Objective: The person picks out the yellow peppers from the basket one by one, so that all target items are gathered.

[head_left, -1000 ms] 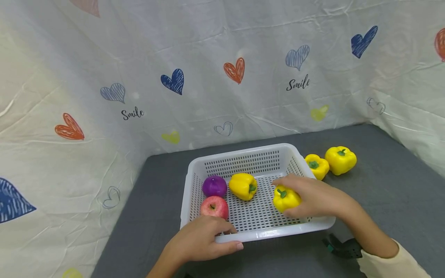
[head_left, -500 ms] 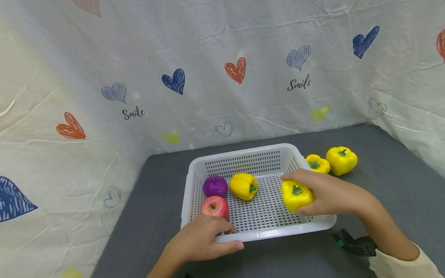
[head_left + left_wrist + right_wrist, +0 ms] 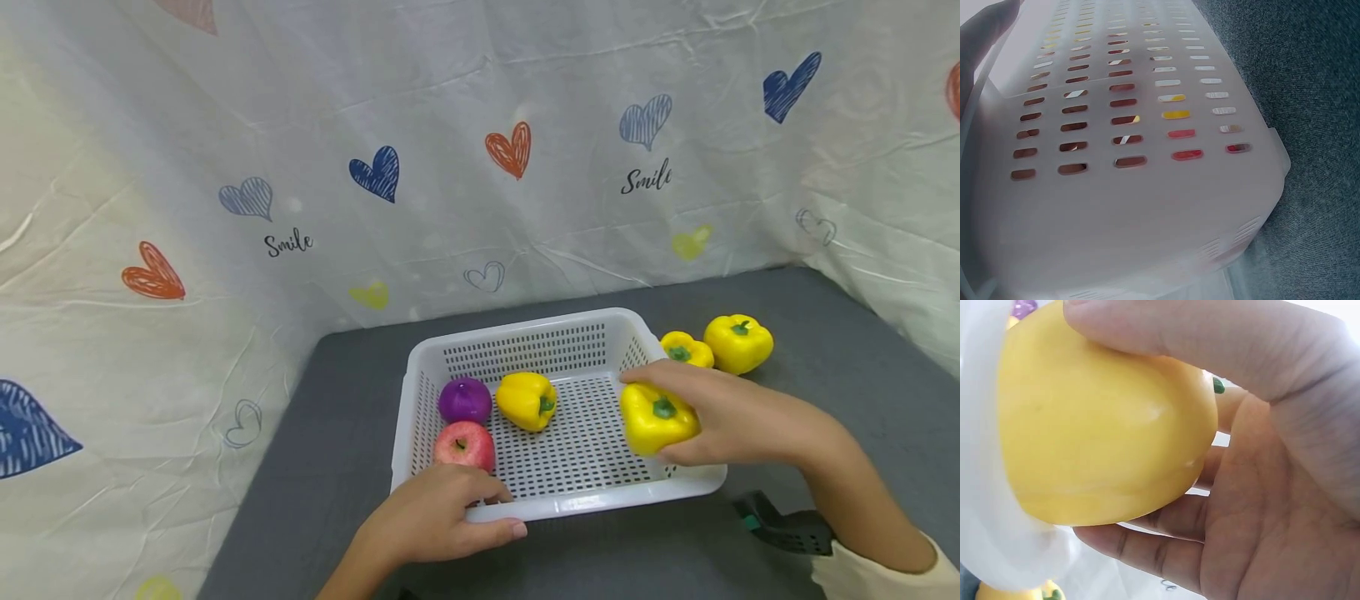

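Note:
A white perforated basket (image 3: 525,334) stands on the dark table. My right hand (image 3: 720,417) grips a yellow bell pepper (image 3: 651,421) over the basket's right end; in the right wrist view the thumb and fingers (image 3: 1160,550) lie around the pepper (image 3: 1104,425), close by the white rim (image 3: 985,487). My left hand (image 3: 435,515) holds the near rim at the left, thumb outside, other fingers over the inner side. Inside the basket lie a purple round item (image 3: 464,401), a red apple (image 3: 467,447) beneath it in view, and another yellow pepper (image 3: 526,402).
Two more yellow peppers, one (image 3: 688,350) close by the basket's right side and one (image 3: 738,343) farther right, sit on the dark tabletop (image 3: 322,417). A white curtain with printed hearts hangs behind and at the sides.
My right hand has moved right with the gripped pepper, from over the basket's inside toward its right wall. My left hand and the basket have stayed in place.

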`<action>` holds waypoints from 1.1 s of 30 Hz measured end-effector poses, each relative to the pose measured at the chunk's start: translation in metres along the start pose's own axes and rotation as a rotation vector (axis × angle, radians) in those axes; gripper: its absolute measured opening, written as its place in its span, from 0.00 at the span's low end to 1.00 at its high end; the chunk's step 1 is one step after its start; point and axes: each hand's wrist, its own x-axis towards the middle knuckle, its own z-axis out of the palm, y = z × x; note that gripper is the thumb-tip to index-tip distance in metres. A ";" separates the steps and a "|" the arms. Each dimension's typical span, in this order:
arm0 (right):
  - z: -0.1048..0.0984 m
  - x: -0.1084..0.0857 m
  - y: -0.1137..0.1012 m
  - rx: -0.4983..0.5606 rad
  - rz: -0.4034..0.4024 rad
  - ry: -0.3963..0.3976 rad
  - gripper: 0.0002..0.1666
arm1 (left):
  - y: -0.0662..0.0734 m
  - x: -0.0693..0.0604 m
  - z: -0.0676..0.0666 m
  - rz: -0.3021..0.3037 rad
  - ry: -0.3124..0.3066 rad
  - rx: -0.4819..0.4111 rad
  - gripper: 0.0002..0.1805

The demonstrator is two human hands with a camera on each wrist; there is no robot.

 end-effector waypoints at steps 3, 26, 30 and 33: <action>-0.003 -0.003 0.000 0.003 0.008 0.010 0.46 | 0.000 0.000 0.000 0.007 0.004 0.003 0.26; -0.027 -0.033 0.023 -0.163 0.049 0.266 0.48 | 0.000 0.000 -0.001 0.010 0.008 0.009 0.26; -0.028 -0.033 0.028 -0.218 0.027 0.309 0.47 | 0.000 -0.001 0.000 0.019 0.008 0.007 0.25; -0.029 -0.033 0.030 -0.242 0.038 0.322 0.46 | 0.000 -0.001 0.000 0.024 0.010 0.007 0.25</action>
